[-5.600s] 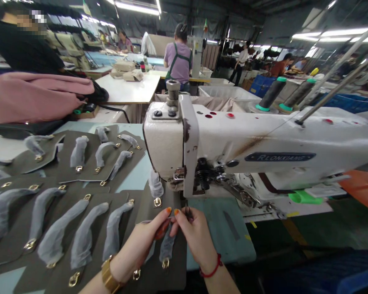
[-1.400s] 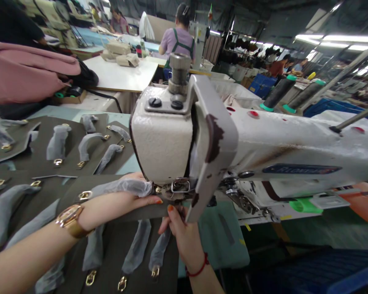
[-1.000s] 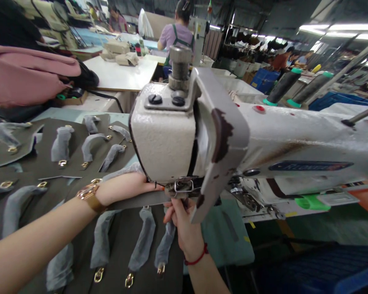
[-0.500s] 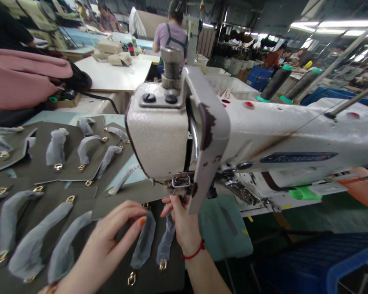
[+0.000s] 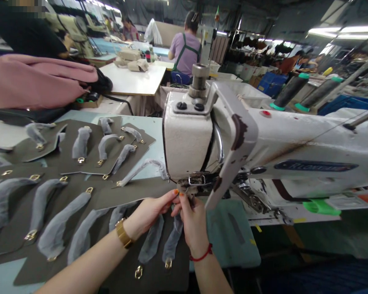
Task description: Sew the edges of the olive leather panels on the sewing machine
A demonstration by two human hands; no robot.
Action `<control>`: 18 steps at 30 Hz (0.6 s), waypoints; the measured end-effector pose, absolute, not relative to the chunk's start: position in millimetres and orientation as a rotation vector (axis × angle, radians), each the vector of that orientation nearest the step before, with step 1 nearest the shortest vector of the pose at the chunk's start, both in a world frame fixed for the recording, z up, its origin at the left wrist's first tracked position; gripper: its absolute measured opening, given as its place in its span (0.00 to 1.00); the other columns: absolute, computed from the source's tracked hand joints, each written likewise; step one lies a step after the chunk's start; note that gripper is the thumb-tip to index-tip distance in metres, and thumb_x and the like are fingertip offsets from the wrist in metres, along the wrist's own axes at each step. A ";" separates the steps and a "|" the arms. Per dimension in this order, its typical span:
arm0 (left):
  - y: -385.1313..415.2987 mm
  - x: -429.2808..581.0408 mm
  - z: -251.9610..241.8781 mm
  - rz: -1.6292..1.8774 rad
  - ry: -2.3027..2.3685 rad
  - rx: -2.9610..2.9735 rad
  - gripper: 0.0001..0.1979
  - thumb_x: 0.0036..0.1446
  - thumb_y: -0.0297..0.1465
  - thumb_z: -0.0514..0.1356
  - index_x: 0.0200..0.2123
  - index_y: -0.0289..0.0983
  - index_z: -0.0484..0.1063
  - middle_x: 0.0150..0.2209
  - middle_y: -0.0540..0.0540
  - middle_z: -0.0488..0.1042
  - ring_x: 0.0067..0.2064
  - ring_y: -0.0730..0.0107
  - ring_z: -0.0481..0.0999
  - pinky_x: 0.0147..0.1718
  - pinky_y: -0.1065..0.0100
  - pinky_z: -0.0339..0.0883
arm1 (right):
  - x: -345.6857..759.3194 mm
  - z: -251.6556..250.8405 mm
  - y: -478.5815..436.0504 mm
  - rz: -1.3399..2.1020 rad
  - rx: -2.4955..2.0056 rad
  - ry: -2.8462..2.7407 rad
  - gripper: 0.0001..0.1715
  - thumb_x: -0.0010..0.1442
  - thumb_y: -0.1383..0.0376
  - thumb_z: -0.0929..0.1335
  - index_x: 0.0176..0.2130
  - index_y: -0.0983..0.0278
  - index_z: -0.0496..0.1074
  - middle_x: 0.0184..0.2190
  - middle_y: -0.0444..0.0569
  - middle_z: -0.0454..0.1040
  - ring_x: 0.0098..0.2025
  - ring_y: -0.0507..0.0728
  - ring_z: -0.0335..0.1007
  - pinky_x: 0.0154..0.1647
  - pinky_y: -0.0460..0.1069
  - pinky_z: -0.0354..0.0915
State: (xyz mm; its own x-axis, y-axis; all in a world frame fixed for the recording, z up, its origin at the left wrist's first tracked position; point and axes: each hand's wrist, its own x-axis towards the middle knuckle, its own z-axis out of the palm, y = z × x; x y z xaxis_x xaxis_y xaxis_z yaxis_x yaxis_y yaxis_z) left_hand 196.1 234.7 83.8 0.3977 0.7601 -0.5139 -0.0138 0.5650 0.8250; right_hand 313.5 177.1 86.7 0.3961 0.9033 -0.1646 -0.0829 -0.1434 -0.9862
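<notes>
My left hand (image 5: 153, 210), with a gold watch on the wrist, reaches up under the head of the white sewing machine (image 5: 187, 143). Its fingertips are pinched together right beside the needle area. My right hand (image 5: 193, 220), with a red cord bracelet, meets it there, its fingers also pinched just below the presser foot. What the fingertips hold is too small to make out. A dark olive leather panel (image 5: 125, 196) with a wrapped strap lies under the foot, just left of both hands.
Several olive panels (image 5: 27, 204) with grey-wrapped straps and gold buckles cover the table on the left. A pink bag (image 5: 33, 81) lies at the back left. Two dark thread cones (image 5: 290, 92) stand behind the machine. A person in purple (image 5: 185, 49) works beyond a white table (image 5: 135, 79).
My left hand left the panel it was pressing under the machine head, drew back low over the panels with fingers apart, then came up to the needle and pinched shut. My right hand stayed there.
</notes>
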 end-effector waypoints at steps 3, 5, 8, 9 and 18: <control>235.2 194.3 85.4 0.576 1.136 0.911 0.22 0.42 0.47 0.67 0.16 0.34 0.70 0.16 0.52 0.63 0.22 0.74 0.61 0.24 0.71 0.53 | 316.9 86.6 165.6 1.075 -1.445 -0.803 0.25 0.60 0.48 0.63 0.30 0.66 0.73 0.17 0.46 0.72 0.16 0.49 0.58 0.17 0.44 0.53; 237.3 195.5 86.4 0.588 1.145 0.938 0.21 0.41 0.46 0.67 0.16 0.34 0.70 0.16 0.52 0.64 0.22 0.73 0.61 0.24 0.70 0.54 | 321.8 83.0 155.6 1.105 -1.455 -0.799 0.25 0.60 0.48 0.64 0.30 0.66 0.74 0.17 0.46 0.72 0.18 0.50 0.61 0.19 0.44 0.54; 241.0 199.2 85.6 0.621 1.125 0.948 0.20 0.41 0.46 0.67 0.17 0.34 0.71 0.16 0.52 0.64 0.22 0.73 0.61 0.24 0.70 0.55 | 332.3 70.7 140.7 1.121 -1.501 -0.782 0.26 0.60 0.47 0.64 0.29 0.66 0.74 0.16 0.46 0.71 0.20 0.51 0.63 0.20 0.44 0.55; 242.0 200.4 85.0 0.631 1.114 0.946 0.20 0.41 0.46 0.67 0.18 0.34 0.71 0.16 0.52 0.64 0.21 0.74 0.61 0.24 0.70 0.54 | 336.1 65.3 136.3 1.120 -1.525 -0.777 0.26 0.59 0.47 0.64 0.29 0.66 0.74 0.16 0.46 0.71 0.20 0.51 0.63 0.20 0.44 0.55; 243.3 204.4 82.9 0.713 0.981 0.879 0.19 0.40 0.42 0.68 0.18 0.34 0.66 0.18 0.56 0.59 0.21 0.79 0.52 0.22 0.72 0.49 | 353.8 28.8 117.6 1.163 -1.646 -0.791 0.27 0.58 0.46 0.64 0.30 0.66 0.74 0.16 0.46 0.70 0.17 0.51 0.60 0.17 0.45 0.52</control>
State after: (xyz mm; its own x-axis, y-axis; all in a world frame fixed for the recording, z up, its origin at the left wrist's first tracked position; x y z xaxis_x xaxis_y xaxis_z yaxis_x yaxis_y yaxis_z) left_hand 204.4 243.3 82.9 0.3925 0.8310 -0.3942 -0.1189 0.4708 0.8742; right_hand 353.8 117.6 28.8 0.3416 0.8782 -0.3347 -0.0122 -0.3519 -0.9359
